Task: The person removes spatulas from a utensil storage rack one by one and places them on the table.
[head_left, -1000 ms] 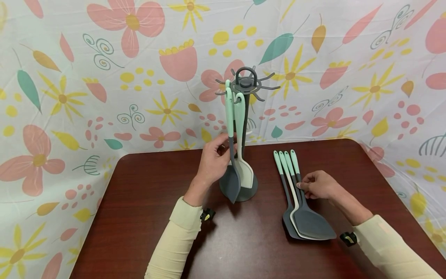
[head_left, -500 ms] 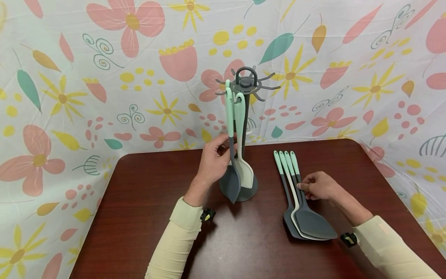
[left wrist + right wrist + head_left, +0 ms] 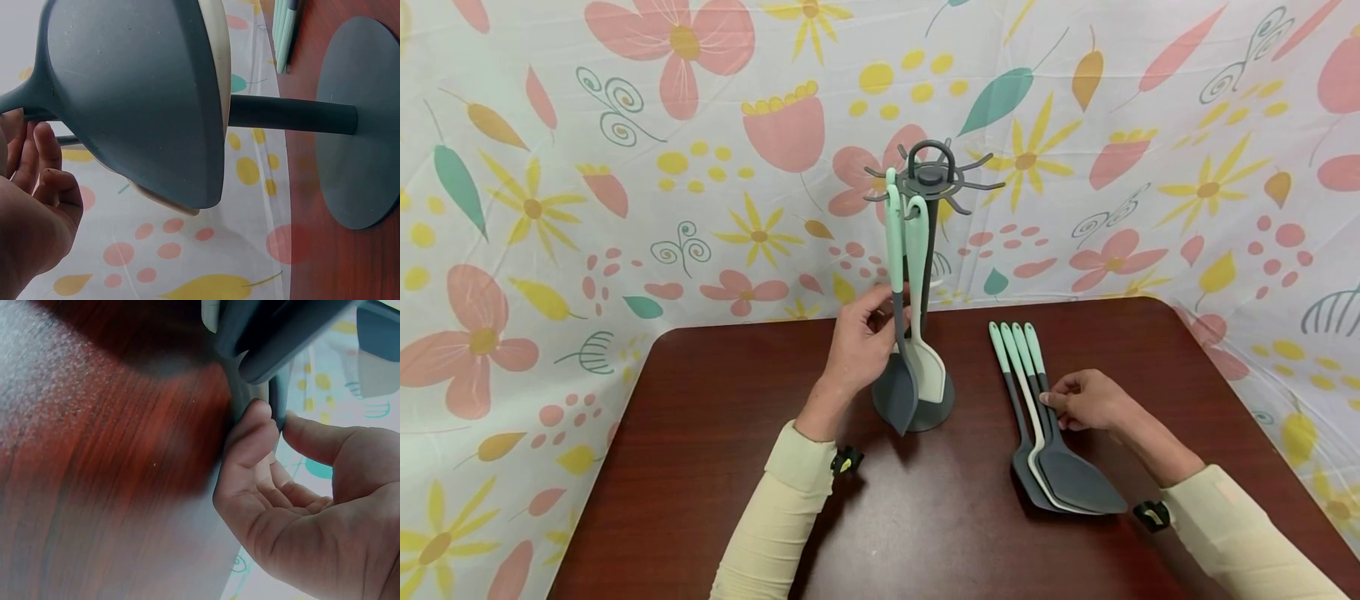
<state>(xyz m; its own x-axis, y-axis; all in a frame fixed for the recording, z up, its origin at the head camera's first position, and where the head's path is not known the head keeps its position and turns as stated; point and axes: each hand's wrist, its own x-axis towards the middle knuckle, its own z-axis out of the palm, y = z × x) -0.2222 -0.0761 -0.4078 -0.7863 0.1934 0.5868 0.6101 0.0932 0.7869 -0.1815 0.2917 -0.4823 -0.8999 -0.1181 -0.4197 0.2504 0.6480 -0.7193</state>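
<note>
Green-handled spatulas hang mid-frame; four utensils lie unhung at right, right hand pinching one; left hand grip unclear.

The utensils have mint-green handles, the backdrop multicoloured flowers.

The dark turner at the left hand looks like smooth, matt plastic, specked on its blade; the cream turner beside that hand looks smooth too. Below it, the stand base is flat and matt. The top turner at the right hand has a satin sheen. Under both hands, the desk is glossy, wood-grained; behind them hangs creased cloth.
</note>
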